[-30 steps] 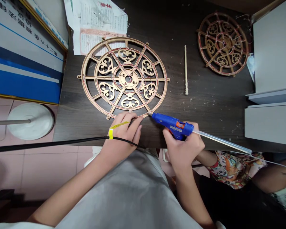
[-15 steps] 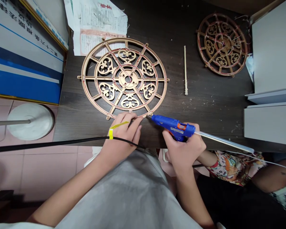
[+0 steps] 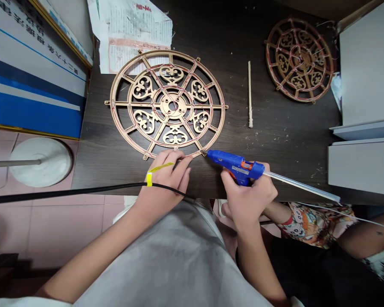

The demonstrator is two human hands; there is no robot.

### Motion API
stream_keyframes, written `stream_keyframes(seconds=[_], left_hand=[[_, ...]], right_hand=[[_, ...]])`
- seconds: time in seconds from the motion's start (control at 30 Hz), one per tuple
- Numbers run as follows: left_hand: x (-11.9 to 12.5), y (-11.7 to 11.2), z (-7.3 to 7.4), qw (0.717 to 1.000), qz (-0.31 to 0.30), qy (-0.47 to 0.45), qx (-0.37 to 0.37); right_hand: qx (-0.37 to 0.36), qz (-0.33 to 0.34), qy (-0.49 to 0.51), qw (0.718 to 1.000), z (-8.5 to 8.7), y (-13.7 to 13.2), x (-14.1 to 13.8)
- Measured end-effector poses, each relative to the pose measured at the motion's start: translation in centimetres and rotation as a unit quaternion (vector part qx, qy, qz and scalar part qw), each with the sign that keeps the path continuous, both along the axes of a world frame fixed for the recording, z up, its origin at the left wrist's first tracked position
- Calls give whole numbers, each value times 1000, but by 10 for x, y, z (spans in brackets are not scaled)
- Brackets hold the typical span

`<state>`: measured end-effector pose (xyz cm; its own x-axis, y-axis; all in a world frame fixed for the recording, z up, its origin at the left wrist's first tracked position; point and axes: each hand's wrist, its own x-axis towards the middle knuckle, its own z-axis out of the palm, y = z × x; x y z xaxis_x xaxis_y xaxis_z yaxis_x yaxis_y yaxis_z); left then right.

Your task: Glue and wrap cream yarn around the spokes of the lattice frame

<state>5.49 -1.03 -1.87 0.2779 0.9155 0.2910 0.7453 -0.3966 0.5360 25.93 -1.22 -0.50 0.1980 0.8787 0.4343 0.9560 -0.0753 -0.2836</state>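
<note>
Head view: your right hand (image 3: 251, 194) is wrapped round a blue plastic glue gun (image 3: 231, 163), its tip at the near rim of a round gold openwork frame (image 3: 173, 115). Your left hand (image 3: 168, 175) rests bent fingers on that rim, grip undeterminable; the frame extends beyond them.

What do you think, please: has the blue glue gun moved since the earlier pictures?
Yes, slightly: the blue glue gun in the right hand has shifted toward the picture's right, judged against the pale stick on the table.

Blue glue gun (image 3: 227, 161), golden scrollwork wheel (image 3: 165, 105)
</note>
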Motion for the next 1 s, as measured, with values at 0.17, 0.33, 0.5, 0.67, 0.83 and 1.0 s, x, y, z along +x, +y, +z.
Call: stream_keyframes(seconds=[0.17,0.33,0.5,0.67,0.83,1.0], left_hand=[[-1,0,1,1000,-1,2,0],[0,1,2,1000,1,3,-5],[0,0,2,1000,3,10,-8],[0,0,3,1000,5,10,-12],[-1,0,2,1000,6,7,-9],[0,0,2,1000,6,6,-8]], right_hand=[[-5,0,6,1000,0,-1,0],[-21,-3,6,1000,1,-1,-1],[-30,-6,9,1000,2,-2,-1],[-28,-7,17,999,3,-1,-2],[-19,6,16,1000,5,-1,-3],[-12,-4,9,1000,10,-4,-2]])
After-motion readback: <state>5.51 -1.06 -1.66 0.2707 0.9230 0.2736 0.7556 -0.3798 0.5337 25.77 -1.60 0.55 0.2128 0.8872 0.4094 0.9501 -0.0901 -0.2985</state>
